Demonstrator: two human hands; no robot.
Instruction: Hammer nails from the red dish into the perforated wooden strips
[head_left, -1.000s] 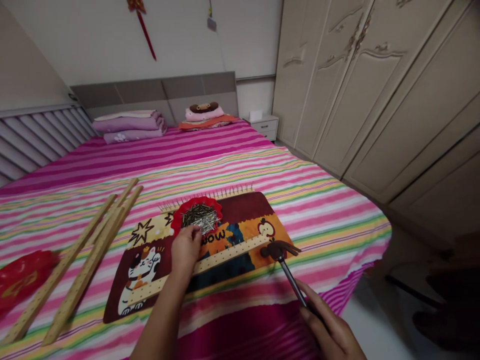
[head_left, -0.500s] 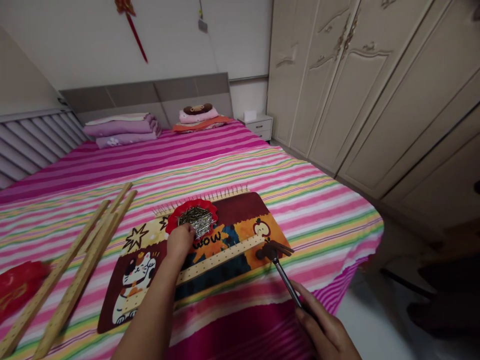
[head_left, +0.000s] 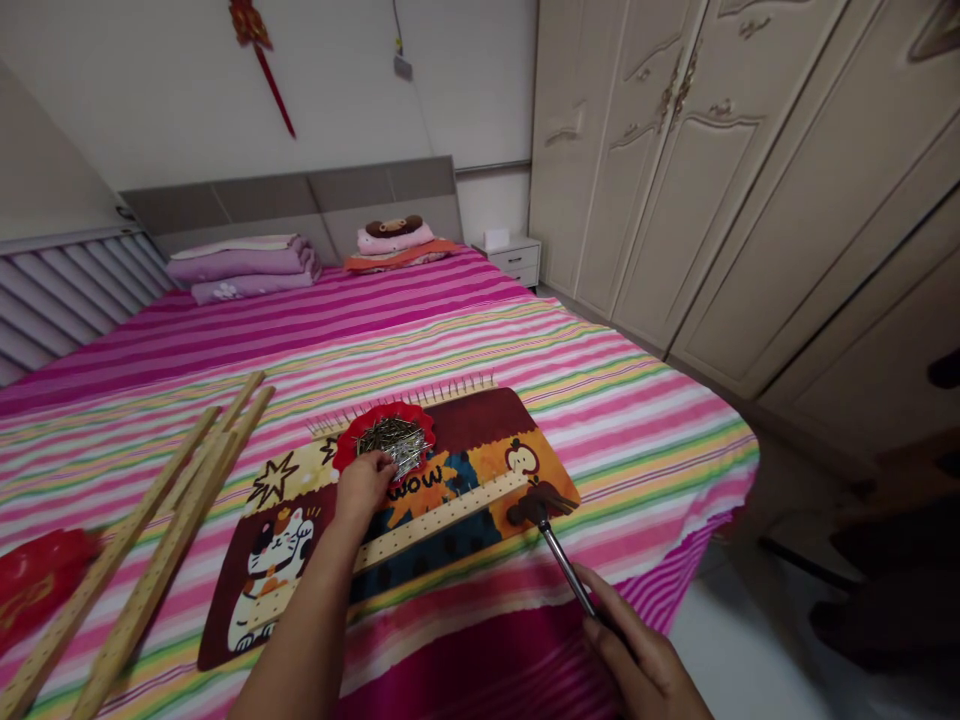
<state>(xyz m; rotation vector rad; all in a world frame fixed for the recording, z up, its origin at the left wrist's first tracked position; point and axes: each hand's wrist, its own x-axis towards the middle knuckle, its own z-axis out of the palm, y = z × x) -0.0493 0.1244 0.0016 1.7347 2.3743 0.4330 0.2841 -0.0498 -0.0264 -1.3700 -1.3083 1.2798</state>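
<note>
My left hand (head_left: 363,488) reaches into the near edge of a red dish (head_left: 352,445) heaped with thin metal nails (head_left: 394,438), its fingers curled together among them. My right hand (head_left: 641,668) grips the handle of a claw hammer (head_left: 541,512), whose dark head rests by the right end of a perforated wooden strip (head_left: 442,511). That strip lies across a colourful cartoon mat (head_left: 480,428) on the striped bed (head_left: 450,330). A second strip with upright nails (head_left: 420,394) lies along the mat's far edge.
Several long perforated wooden strips (head_left: 161,520) lie at the left beside a red bag (head_left: 34,580). Folded bedding (head_left: 244,265) and a plush toy (head_left: 394,232) sit at the headboard. A wardrobe (head_left: 712,170) lines the right wall beyond the floor (head_left: 750,640).
The view has shifted a little. My left hand stays at the dish of nails, fingers working in the pile. The hammer head has barely moved.
</note>
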